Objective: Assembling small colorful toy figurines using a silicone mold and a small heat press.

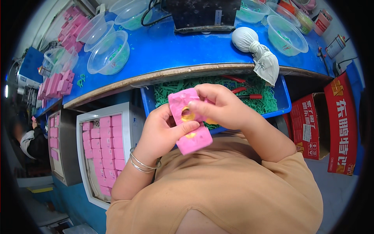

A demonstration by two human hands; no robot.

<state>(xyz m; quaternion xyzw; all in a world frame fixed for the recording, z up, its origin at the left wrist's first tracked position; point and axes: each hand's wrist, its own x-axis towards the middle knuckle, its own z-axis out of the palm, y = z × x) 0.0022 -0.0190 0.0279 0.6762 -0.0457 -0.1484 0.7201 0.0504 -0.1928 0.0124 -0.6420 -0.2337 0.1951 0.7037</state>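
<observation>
A pink rubber-like mold [196, 141] with yellow patches and a dark hollow in its middle is held between both my hands, tilted, above the edge of a blue tray [286, 107]. My left hand [161, 126] grips its left side, with the thumb pressed on the face near the lower yellow patch. Fingers of my right hand [222, 103] close round the upper right side, the thumb lying by the hollow. Part of the mold is hidden behind the fingers. Many small green wax-like pieces [267, 93] fill the tray, and red-handled tools [253, 96] lie on them.
On the blue workbench [167, 52] stand clear plastic bowls [109, 54] with green pieces, a black machine [202, 15] and a tied white cloth bundle [253, 46]. Pink blocks fill a white-framed cabinet [128, 156] at left; red cartons [311, 124] stand right. Another person [33, 140] sits far left.
</observation>
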